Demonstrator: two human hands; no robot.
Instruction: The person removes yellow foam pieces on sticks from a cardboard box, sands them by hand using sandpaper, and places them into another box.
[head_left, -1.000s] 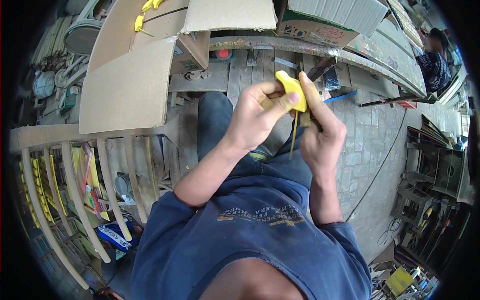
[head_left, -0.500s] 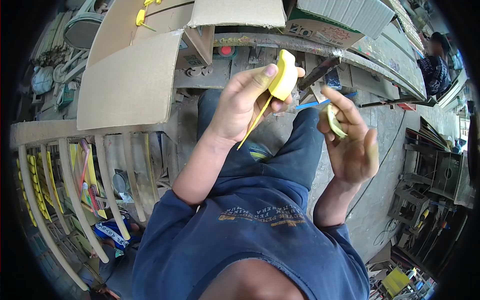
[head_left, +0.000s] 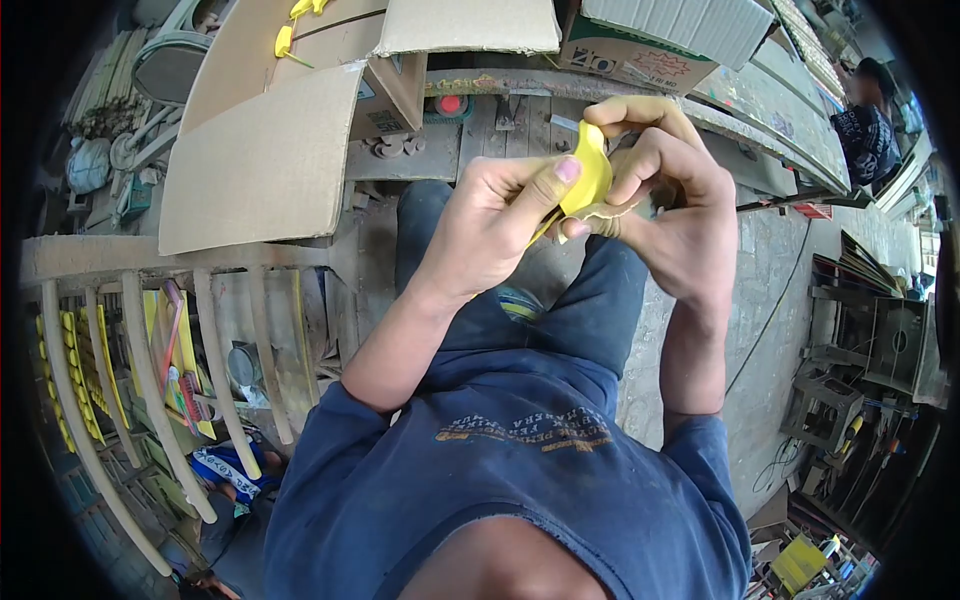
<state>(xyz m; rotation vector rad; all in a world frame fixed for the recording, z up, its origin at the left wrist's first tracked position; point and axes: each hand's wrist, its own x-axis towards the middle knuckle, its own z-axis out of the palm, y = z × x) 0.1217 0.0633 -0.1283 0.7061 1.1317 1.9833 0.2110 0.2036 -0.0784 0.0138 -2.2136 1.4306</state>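
My left hand (head_left: 485,215) is closed around a small yellow painted piece (head_left: 588,165) with a curved, shaped outline, the thumb pressed on its face. A thin yellow stick (head_left: 540,236) runs down from the piece, partly behind my fingers. My right hand (head_left: 685,190) curls at the piece's right side, forefinger touching its top end. Between its thumb and fingers is a folded, worn scrap that looks like sandpaper (head_left: 600,211), pressed against or close beside the lower edge of the yellow piece. The fingers hide part of both.
An open cardboard box (head_left: 265,165) with yellow pieces on sticks stands at upper left. Another carton (head_left: 640,66) sits on the bench at the top. A slatted wooden frame (head_left: 140,330) stands left. Two people (head_left: 865,125) are nearby, one far right, another lower left (head_left: 235,470).
My right hand has moved left and up, bringing the folded scrap to the yellow piece. The left hand stays closed on the piece, which has shifted slightly right and down.
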